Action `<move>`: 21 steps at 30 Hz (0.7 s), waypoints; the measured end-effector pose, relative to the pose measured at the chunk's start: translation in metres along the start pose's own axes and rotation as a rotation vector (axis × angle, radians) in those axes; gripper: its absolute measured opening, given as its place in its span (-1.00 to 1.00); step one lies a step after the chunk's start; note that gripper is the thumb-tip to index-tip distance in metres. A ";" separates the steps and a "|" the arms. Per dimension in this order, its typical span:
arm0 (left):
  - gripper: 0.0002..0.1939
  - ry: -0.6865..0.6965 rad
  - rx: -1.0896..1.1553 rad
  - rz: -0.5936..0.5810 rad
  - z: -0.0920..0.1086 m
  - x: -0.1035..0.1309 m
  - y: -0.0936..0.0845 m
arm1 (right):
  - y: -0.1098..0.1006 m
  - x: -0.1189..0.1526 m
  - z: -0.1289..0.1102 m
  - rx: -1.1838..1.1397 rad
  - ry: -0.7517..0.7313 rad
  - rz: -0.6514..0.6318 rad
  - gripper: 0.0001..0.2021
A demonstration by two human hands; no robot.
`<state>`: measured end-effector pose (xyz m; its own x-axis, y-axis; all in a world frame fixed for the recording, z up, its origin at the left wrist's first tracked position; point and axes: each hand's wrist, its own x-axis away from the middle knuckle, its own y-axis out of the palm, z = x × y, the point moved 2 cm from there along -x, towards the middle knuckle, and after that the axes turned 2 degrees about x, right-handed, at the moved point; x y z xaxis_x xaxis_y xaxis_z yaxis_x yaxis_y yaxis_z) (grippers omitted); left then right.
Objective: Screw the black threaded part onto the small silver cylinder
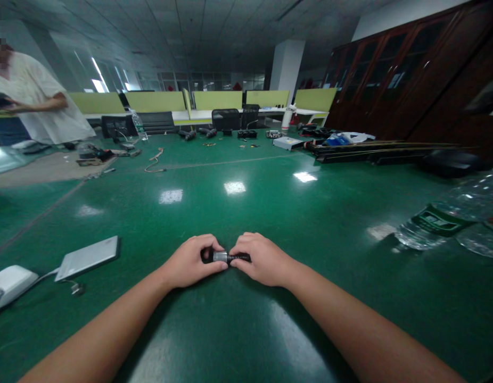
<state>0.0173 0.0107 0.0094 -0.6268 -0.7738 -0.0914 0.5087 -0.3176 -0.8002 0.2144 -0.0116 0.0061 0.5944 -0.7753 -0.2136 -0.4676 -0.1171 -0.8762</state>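
Observation:
Close above the green tabletop point(214, 210), my left hand point(192, 261) is closed round a short silver cylinder point(220, 256) with a black end. My right hand point(262, 259) pinches a thin dark rod with ribs point(234, 257) between thumb and fingers. The rod lies in line with the cylinder and meets its right end. Whether the two are one piece or separate parts, I cannot tell. My fingers cover part of both.
Left of my arms lie a flat silver box point(89, 258) with a cable and a white device point(10, 287). Clear plastic bottles point(424, 229) lie at the right. Dark long bars point(350, 154), power drills point(206, 133) and small parts sit farther back. Another person point(39, 101) stands far left.

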 end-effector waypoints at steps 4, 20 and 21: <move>-0.75 -0.001 0.008 -0.001 0.001 0.000 0.000 | -0.002 0.001 0.001 0.009 0.005 -0.011 -0.83; -0.75 -0.005 0.005 0.009 0.002 -0.001 0.000 | -0.008 0.004 0.003 0.011 0.017 -0.031 -0.85; -0.75 -0.004 0.004 0.010 0.002 -0.001 0.000 | -0.008 0.004 0.003 0.012 0.016 -0.032 -0.84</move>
<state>0.0189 0.0104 0.0103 -0.6191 -0.7793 -0.0969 0.5171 -0.3117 -0.7971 0.2220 -0.0119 0.0110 0.5980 -0.7814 -0.1783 -0.4404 -0.1344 -0.8877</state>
